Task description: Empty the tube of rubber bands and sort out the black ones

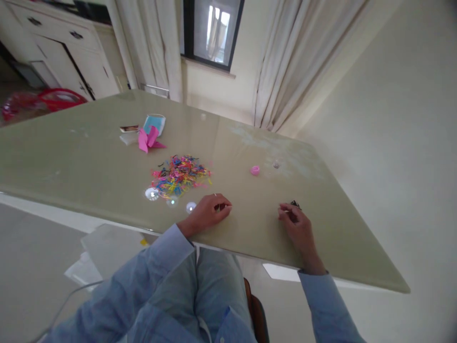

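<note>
My left hand (210,213) rests at the near part of the table, fingers curled and thumb pinched against the fingertips. Anything in that pinch is too small to make out. Beyond it and to its left lies a loose pile of small, thin, multicoloured bands (182,174). Off to the right, my right hand (297,229) is also pinched, its fingertips above the tabletop; whatever they hold cannot be made out. Just behind its fingers sits a little black cluster (295,204), partly hidden. Farther back, a small pink bundle (254,170) lies between the two hands.
The olive-coloured table (235,147) has a near edge close to my lap. At the back left are a bright pink folded paper piece (150,139), a blue face mask (157,125) and a small flat packet (129,128). A small clear object (276,164) lies right of the pink bundle.
</note>
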Available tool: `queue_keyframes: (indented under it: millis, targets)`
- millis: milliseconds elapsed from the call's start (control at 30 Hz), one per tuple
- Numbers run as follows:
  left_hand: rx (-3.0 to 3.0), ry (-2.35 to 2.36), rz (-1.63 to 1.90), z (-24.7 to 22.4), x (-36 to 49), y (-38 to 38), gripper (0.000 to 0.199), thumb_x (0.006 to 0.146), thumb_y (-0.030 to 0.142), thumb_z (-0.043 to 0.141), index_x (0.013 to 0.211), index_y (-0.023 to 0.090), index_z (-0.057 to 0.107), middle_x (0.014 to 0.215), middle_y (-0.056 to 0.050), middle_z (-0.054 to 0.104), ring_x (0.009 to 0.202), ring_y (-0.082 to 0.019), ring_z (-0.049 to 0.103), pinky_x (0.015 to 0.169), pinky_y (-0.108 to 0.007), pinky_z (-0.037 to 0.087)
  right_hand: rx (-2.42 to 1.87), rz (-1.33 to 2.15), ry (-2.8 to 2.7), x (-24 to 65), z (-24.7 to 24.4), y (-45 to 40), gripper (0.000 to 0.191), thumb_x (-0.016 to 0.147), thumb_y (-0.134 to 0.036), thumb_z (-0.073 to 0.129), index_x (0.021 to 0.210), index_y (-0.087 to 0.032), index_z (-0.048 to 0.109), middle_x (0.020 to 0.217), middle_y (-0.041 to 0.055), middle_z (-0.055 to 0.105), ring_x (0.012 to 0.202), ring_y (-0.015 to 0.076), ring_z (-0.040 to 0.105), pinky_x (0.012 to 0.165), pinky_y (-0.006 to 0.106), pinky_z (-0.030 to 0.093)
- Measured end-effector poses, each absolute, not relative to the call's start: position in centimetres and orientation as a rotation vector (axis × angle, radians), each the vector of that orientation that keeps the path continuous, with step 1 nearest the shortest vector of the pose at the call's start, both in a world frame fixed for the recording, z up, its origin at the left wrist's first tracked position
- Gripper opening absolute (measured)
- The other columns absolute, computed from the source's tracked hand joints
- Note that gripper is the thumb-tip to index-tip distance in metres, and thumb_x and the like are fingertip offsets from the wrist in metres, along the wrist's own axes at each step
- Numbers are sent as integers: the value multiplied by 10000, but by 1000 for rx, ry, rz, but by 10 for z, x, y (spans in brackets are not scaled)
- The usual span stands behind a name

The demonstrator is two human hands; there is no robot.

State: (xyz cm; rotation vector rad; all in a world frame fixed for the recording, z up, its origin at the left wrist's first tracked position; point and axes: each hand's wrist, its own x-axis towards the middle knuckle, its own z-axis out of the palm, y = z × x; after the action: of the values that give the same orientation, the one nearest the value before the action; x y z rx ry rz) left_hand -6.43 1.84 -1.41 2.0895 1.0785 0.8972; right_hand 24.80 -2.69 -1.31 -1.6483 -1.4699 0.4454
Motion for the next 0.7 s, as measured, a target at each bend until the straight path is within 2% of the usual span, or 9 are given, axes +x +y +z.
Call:
queue_keyframes:
  millis: [133,300,433,567,633,700]
  targets:
    - [2001,1116,939,-13,-63,19,172,870,225,584,856,172,746,811,-37,727,724,-143,619,718,-255,465,-1469,749,-1668,192,7,1,359,811,-443,695,1070,-196,713,944,81,752,695,187,703,661,351,582]
    - [2069,1088,851,-14,-62,19,188,871,245,600,933,180,765,857,-52,737,767,-168,639,761,-278,472,-1314,802,-1900,125,29,64,334,829,-376,657,1095,-180,704,969,76,743,694,162,701,675,317,564]
    - [2053,1087,846,-14,-62,19,207,871,238,586,954,175,765,900,-64,745,794,-181,649,781,-287,479,-1327,614,-2143,76,34,128,294,836,-275,599,1077,-161,724,955,68,742,643,142,663,687,300,534]
    - [2058,1065,840,-14,-60,20,220,868,230,573,951,168,767,911,-74,750,818,-194,658,793,-297,485,-1352,241,-2482,29,31,183,310,827,-155,554,1069,-142,747,1030,99,756,881,194,668,842,309,494]
    - [2051,1077,818,-14,-60,21,230,870,236,567,960,172,769,926,-79,754,826,-202,663,793,-303,489,-1340,202,-2540,11,28,202,288,813,-120,550,997,-155,768,1001,86,764,927,200,650,883,307,465]
    - [2045,1089,804,-13,-60,21,242,868,233,561,968,169,771,933,-85,758,834,-211,668,790,-309,492,-1323,194,-2577,-1,24,215,251,795,-112,562,910,-164,779,922,66,766,909,194,636,863,287,446]
